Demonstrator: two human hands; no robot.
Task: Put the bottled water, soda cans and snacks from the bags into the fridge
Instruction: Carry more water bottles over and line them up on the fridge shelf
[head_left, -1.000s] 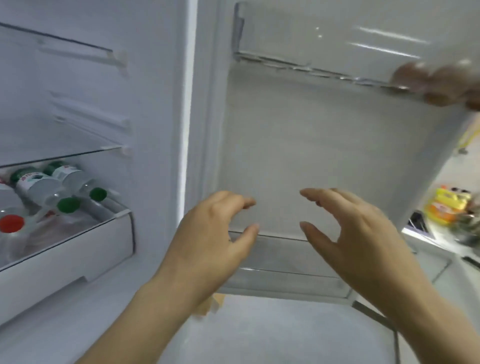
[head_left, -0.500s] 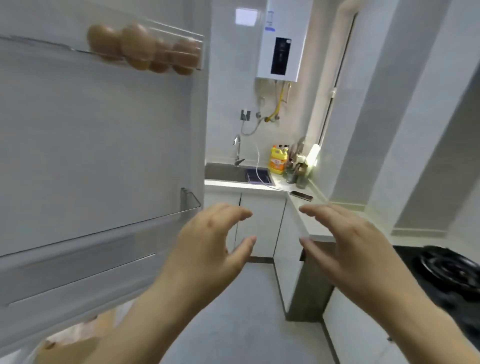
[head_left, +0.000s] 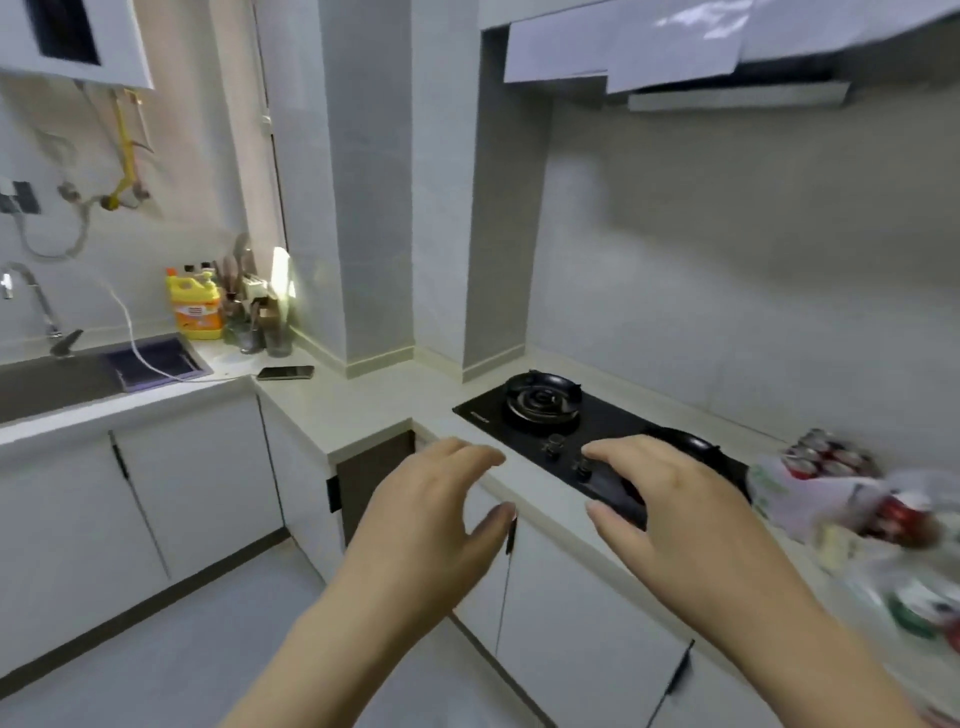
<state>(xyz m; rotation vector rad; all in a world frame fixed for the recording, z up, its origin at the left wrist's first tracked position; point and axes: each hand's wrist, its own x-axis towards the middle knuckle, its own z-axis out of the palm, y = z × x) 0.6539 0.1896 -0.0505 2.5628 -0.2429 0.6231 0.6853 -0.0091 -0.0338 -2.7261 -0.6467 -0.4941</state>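
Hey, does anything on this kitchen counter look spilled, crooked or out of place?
Nothing looks spilled or broken. One oddity: a thin white cable drapes across the purple tray over the steel sink, towards the black phone on the white counter. The red cans at the right are too blurred to judge.

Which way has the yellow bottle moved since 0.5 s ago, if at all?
No. The yellow bottle still stands on the counter just right of the sink, as before; only the camera swung right.
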